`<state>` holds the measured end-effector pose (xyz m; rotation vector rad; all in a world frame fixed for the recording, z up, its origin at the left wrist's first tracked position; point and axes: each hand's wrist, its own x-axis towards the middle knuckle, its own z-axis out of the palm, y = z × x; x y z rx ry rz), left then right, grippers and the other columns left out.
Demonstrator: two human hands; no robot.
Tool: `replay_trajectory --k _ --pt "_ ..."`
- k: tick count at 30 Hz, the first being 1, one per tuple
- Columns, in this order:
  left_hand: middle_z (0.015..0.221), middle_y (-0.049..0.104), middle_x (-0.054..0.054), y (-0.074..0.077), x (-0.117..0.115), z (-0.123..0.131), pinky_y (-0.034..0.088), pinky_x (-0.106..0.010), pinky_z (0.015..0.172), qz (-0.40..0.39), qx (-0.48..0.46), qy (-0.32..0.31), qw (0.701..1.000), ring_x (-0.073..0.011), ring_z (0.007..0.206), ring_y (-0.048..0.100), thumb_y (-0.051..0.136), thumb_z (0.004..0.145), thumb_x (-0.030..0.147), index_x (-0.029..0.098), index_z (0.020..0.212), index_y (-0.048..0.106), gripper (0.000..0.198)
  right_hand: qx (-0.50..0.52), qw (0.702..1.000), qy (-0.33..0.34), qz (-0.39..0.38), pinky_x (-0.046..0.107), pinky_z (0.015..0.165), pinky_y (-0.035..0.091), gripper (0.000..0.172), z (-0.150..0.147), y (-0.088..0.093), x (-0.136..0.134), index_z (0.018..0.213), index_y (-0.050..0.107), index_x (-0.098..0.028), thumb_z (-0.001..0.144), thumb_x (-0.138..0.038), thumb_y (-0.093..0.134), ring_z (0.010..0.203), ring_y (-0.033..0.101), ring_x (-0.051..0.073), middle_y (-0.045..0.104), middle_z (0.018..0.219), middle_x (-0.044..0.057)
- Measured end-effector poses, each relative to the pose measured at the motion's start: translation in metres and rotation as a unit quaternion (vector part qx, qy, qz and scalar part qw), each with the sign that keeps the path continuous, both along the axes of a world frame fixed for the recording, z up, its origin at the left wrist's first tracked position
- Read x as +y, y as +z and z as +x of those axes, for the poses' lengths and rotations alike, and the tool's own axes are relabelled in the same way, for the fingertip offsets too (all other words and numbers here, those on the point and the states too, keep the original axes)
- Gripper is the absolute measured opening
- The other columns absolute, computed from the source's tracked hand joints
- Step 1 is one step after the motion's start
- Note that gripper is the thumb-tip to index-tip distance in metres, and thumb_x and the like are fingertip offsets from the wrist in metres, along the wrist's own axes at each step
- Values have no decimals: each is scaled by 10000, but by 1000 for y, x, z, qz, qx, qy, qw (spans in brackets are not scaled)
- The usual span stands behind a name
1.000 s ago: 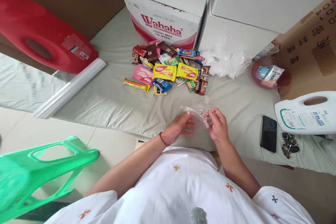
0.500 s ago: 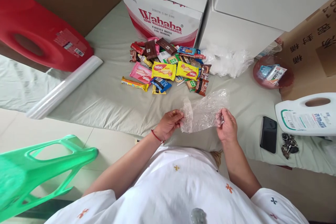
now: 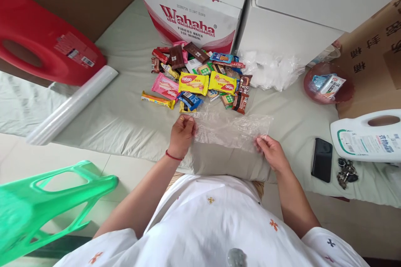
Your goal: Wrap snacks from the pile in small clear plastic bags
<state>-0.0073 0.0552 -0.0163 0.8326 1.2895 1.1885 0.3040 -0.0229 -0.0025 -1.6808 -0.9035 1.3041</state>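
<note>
A clear plastic bag (image 3: 228, 129) is stretched out between my two hands, just above the cloth-covered surface. My left hand (image 3: 183, 135) pinches its left end, with a red string bracelet on the wrist. At the other end, my right hand (image 3: 271, 150) grips the lower right edge between thumb and fingers. Just beyond the bag lies a pile of wrapped snacks, among them a yellow wafer pack (image 3: 193, 83), a second yellow wafer pack (image 3: 222, 83), a pink wafer pack (image 3: 165, 86) and a brown cocoa packet (image 3: 240, 102).
White cartons (image 3: 191, 16) stand behind the pile, beside crumpled clear plastic (image 3: 272, 71). A red bowl (image 3: 344, 94), white detergent bottle (image 3: 366, 135), phone (image 3: 322, 159) and keys (image 3: 347, 174) are right. Left are a red jug (image 3: 59, 46), plastic roll (image 3: 72, 106) and green stool (image 3: 56, 192).
My left hand has moved left and forward, and my right hand slightly right. The plastic bag is now spread wider and flatter between them, closer to the snacks.
</note>
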Motion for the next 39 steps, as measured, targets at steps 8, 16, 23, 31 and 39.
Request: replay_trajectory --k 8,16,23,31,39 --pt "583 498 60 -8 11 -15 312 -235 515 41 186 -54 980 -105 502 409 659 871 378 222 857 594 170 -58 998 2 11 276 626 466 486 3 -3 21 1034 755 -232 707 -584 830 768 578 171 719 888 39" --pt "532 481 62 -7 17 -17 288 -231 459 28 146 -47 988 -101 462 385 652 888 431 225 801 540 250 -144 976 27 160 303 690 446 180 5 11 20 877 763 -249 862 -428 748 715 548 159 673 802 9" --pt "553 478 66 -6 12 -1 277 -222 426 32 66 -48 996 -96 451 369 660 885 516 231 793 496 341 -222 936 60 267 314 695 496 120 29 30 1 904 776 -266 895 -380 740 803 610 181 672 885 40" --pt "773 559 5 23 -14 8 433 -264 691 259 219 -91 936 -125 716 524 580 999 330 206 888 599 167 -143 968 0 208 243 507 355 297 13 41 20 1050 730 -225 944 -494 661 572 432 99 624 826 12" --pt "897 641 -35 53 -29 22 476 -283 776 373 225 -142 889 -142 834 612 586 968 148 201 915 639 91 -27 961 233 149 215 534 391 699 -53 82 93 1427 561 -257 822 -522 794 637 487 62 620 1310 82"
